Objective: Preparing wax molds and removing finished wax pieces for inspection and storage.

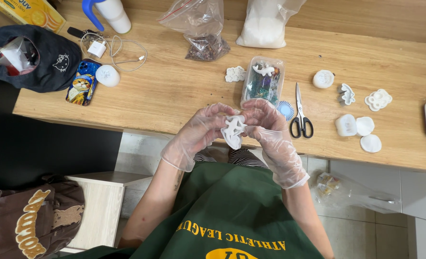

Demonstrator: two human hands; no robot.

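Observation:
Both my hands wear clear plastic gloves and meet at the near edge of the wooden table [174,91]. My left hand [198,132] and my right hand [270,132] together grip a small white mould [233,130] with a lizard-like shape, held just off the table edge above my lap. Just beyond my hands a clear plastic box [263,80] holds dark bits, with a white figure on top.
Black-handled scissors [301,117] lie right of the box. White moulds [361,129] are scattered to the right. Two plastic bags [206,29] stand at the back. A phone [82,82], charger cable, black bag [35,57] and tumbler sit at left. A stool [103,201] stands below.

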